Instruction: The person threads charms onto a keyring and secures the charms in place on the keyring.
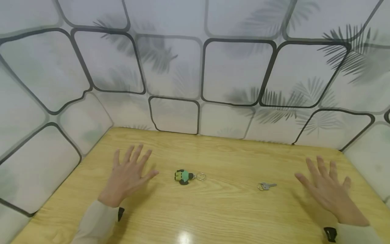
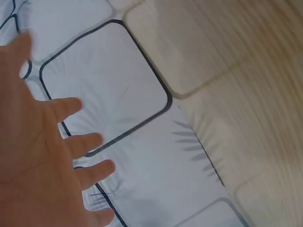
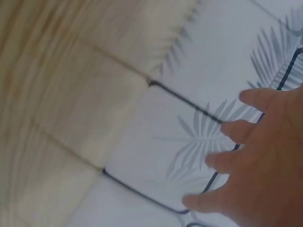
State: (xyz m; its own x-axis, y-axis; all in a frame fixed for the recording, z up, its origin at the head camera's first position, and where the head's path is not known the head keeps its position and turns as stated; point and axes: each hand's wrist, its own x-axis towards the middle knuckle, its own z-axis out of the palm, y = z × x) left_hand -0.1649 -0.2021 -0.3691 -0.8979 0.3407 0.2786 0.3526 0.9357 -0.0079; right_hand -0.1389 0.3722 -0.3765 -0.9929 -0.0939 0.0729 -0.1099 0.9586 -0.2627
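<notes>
A keychain shaped like a small figure, with a green middle, dark sides and a metal ring, lies on the wooden table left of centre. Farther right lies a silver key with a small ring. My left hand is spread to the left of the keychain, fingers apart, holding nothing. To the right of the key, my right hand is likewise spread and holds nothing. In the wrist views the left palm and the right hand show spread fingers; neither the keychain nor the key appears there.
The light wood table meets a white wall covering with dark rounded outlines and grey palm leaves at the back and sides. Light sleeves and dark bands show at the wrists.
</notes>
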